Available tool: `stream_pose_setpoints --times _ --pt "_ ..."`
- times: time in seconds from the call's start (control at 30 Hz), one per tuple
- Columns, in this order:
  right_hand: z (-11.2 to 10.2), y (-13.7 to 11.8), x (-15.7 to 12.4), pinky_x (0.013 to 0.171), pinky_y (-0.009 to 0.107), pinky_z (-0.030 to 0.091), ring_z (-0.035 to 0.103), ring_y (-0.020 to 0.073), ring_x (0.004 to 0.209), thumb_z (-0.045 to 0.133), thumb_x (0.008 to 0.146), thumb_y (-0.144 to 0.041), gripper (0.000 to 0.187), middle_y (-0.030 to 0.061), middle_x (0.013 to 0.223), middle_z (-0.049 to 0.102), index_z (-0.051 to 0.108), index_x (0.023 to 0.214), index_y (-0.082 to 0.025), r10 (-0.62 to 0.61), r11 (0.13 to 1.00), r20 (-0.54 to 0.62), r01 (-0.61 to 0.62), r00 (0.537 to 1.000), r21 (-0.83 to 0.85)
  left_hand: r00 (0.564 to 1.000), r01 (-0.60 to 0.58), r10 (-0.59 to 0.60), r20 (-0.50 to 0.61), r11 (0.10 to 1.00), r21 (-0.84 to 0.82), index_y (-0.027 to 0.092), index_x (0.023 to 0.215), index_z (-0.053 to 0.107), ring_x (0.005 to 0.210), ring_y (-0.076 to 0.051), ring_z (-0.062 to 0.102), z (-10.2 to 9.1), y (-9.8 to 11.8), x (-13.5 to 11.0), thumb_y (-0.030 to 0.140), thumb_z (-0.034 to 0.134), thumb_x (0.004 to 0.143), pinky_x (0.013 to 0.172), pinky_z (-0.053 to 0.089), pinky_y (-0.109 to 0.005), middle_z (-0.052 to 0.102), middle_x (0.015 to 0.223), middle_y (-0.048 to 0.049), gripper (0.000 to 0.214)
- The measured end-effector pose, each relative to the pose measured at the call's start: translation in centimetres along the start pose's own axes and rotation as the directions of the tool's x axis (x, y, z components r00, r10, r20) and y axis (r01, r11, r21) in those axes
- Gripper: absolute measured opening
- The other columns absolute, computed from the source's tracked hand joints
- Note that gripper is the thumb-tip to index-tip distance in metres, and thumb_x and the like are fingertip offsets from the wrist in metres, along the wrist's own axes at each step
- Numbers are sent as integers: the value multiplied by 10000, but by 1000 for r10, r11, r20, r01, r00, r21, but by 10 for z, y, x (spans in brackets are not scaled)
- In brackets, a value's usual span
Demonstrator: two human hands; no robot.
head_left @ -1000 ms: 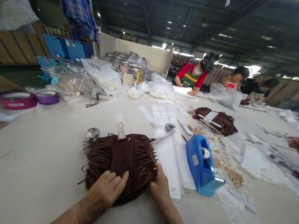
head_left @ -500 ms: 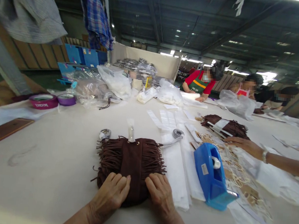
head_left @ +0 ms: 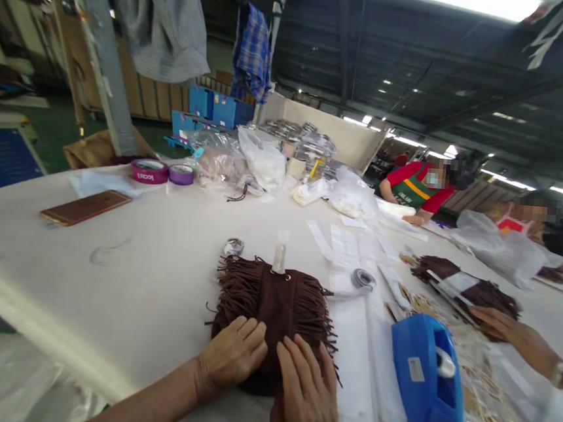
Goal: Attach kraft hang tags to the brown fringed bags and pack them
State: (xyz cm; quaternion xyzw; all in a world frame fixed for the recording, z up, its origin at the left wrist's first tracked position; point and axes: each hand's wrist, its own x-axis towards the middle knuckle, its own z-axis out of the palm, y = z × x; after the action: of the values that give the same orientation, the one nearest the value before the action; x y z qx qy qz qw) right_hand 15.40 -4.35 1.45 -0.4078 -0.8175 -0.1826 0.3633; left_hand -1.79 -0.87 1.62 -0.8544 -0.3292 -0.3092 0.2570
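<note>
Dark brown fringed bag [head_left: 276, 306] is lying on the off-white worktop [head_left: 166, 286], left of a blue plastic tape dispenser [head_left: 410, 344] with long white strips [head_left: 356, 359] in between. Left hand [head_left: 237, 353] has its fingers curled on the bag's lower part, can't tell if they're gripping; right hand [head_left: 308, 384] has fingers nearly straight, just laid on it, not clutching anything
</note>
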Motion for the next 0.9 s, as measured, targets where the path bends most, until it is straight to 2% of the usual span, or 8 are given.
stream_pose_setpoints --times 0.1,0.2,0.27,0.33,0.37,0.43,0.67,0.9 --pt "17 -3 5 965 429 326 540 226 1052 347 803 -96 378 95 1046 655 568 1108 -124 -31 999 -38 31 999 15 998 62 -62 10 997 -39 137 928 590 881 -190 516 -16 -1 -8 128 248 906 798 381 -338 596 964 -73 343" --pt "20 7 9 855 358 409 577 208 986 394 811 -117 322 90 1006 669 586 1069 -113 -109 994 34 109 993 5 918 385 -396 12 883 -270 160 1177 488 1072 -219 476 -35 -13 -26 119 416 839 905 375 -378 555 1139 -98 348" --pt "16 15 11 820 347 434 592 205 960 423 819 -147 298 89 1003 670 582 1069 -111 -127 992 87 125 988 24 685 682 -703 190 527 -508 149 1151 498 989 -223 530 -40 -26 -38 162 548 736 838 436 -361 583 1082 -101 417" --pt "13 20 11 795 344 452 606 207 938 454 832 -188 277 89 997 672 577 1071 -118 -126 992 93 122 988 43 421 782 -754 504 20 -623 139 1031 562 870 -216 576 -38 -38 -44 239 623 636 784 465 -345 629 973 -80 413" --pt "13 23 10 787 342 460 611 208 932 471 836 -209 275 90 997 673 574 1077 -123 -130 991 90 126 987 49 348 764 -703 620 -170 -622 141 962 587 834 -213 586 -35 -43 -44 271 641 595 783 465 -342 646 921 -66 393" --pt "14 27 8 782 334 470 617 209 933 509 836 -247 291 92 1003 673 567 1094 -125 -148 988 89 144 985 51 307 706 -624 718 -358 -612 145 852 603 812 -206 591 -27 -48 -38 303 670 526 793 455 -329 660 844 -44 368" --pt "21 37 2 780 307 473 624 202 938 546 835 -315 332 81 1016 675 573 1104 -122 -213 977 120 212 970 23 269 696 -603 751 -418 -584 139 668 540 566 -113 481 -8 -50 -10 151 629 421 540 378 -223 560 600 38 262" --pt "28 26 -7 820 335 428 611 210 956 458 886 -342 316 71 1009 678 573 1097 -137 -111 993 61 107 992 53 269 798 -734 624 -193 -571 179 493 392 513 -97 330 -1 -44 -9 35 516 382 482 229 -219 382 482 80 220"
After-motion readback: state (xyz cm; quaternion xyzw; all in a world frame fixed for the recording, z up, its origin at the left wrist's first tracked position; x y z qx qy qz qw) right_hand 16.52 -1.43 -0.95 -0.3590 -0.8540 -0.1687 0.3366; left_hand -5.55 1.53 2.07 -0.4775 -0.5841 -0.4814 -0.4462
